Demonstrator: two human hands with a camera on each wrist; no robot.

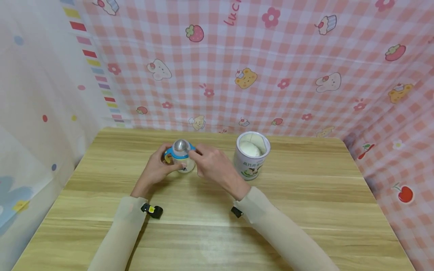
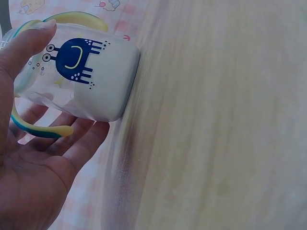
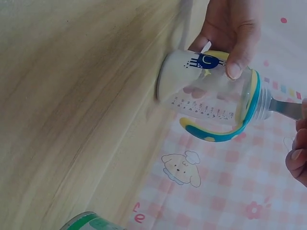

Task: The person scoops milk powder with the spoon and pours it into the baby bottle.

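Observation:
A clear baby bottle (image 1: 185, 167) with blue-and-yellow handles and a dark blue crab print (image 2: 74, 60) stands on the table. White powder (image 3: 175, 76) fills its lower part. My left hand (image 1: 156, 167) holds the bottle from the side, thumb across the front and fingers behind. Pinched in my right hand (image 1: 217, 165) is a metal spoon (image 3: 286, 109), its shiny bowl (image 1: 181, 146) turned down over the bottle's mouth. Only the fingertips (image 3: 298, 153) of that hand enter the right wrist view. Right of the bottle stands an open can (image 1: 239, 158) with a white mound (image 1: 249, 149) inside.
The wooden table (image 1: 190, 241) runs back to a pink checked cloth (image 1: 217, 64). A pale dotted cloth (image 1: 37, 94) hangs on the left, with more checked cloth on the right. The can stands just beyond my right wrist.

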